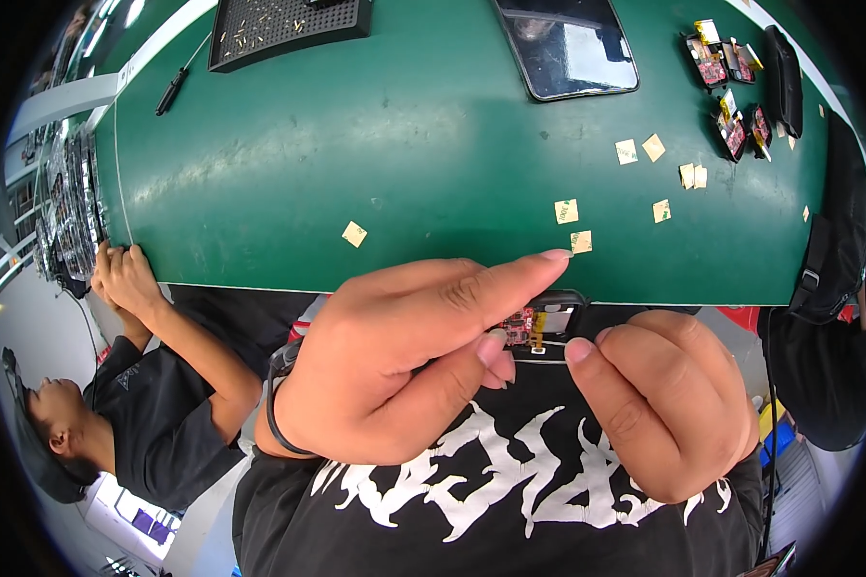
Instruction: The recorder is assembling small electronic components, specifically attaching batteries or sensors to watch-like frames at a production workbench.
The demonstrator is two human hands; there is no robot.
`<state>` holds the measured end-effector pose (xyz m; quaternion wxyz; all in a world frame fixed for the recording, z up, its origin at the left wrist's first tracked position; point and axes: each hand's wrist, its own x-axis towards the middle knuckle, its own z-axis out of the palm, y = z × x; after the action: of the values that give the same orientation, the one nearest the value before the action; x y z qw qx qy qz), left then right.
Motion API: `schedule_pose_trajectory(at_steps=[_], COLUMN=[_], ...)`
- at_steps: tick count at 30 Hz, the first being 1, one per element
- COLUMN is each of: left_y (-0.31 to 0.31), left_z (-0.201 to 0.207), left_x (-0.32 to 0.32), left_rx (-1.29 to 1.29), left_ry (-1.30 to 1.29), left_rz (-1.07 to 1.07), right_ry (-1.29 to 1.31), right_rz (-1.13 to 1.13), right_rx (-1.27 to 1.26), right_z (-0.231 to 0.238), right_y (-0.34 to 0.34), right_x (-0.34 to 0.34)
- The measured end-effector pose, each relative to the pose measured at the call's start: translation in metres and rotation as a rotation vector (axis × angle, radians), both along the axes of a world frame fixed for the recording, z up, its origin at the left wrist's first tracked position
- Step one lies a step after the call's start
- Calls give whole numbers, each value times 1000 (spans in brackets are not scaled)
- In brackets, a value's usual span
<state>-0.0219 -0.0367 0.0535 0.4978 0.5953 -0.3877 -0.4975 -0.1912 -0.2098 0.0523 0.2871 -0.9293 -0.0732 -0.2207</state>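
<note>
Just off the near table edge, my left hand (404, 356) grips the left end of a small black electronics housing (579, 300). Its index finger stretches along the top and its thumb presses below. Inside the housing show a red circuit board (519, 329), a grey metallic part and yellow-orange tape. My right hand (669, 404) is closed in a pinch at the lower right corner of the housing. A thin pale line runs from the board toward that thumb; whether it is a wire or a tool I cannot tell. Several pale paper squares (567, 212) lie on the table beyond.
On the green table (308, 173) are a black perforated tray (346, 31) with small brass-coloured pieces, a screwdriver (171, 93), a dark-screened tablet (573, 53), several opened housings (710, 67) and a black case (784, 82). At left, another person's hands (128, 279) rest at the table edge.
</note>
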Motion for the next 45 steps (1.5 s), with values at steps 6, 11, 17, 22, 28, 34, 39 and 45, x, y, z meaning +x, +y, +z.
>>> schedule_pose_trajectory(at_steps=[6, 11, 17, 22, 28, 34, 39, 45], left_y=[1, 4, 3, 6, 4, 2, 1, 3], left_z=[1, -3, -2, -8, -8, -6, -5, -7], left_x=[2, -1, -3, -7, -4, -3, -4, -2], left_rx=[-4, -19, 9, -10, 17, 29, 41, 41], left_ry=[29, 29, 19, 7, -1, 65, 92, 36], left_rz=[-19, -3, -6, 16, 20, 33, 37, 31], right_ry=[-4, 36, 97, 170, 140, 109, 120, 142], right_rz=[10, 66, 118, 167, 191, 116, 98, 53], right_rx=[47, 59, 14, 2, -42, -83, -121, -135], right_z=[-1, 1, 6, 11, 9, 10, 16, 15], right_y=[-1, -2, -5, -6, -7, -2, -2, 1], right_x=[-1, -1, -2, -2, 1, -2, -4, -3])
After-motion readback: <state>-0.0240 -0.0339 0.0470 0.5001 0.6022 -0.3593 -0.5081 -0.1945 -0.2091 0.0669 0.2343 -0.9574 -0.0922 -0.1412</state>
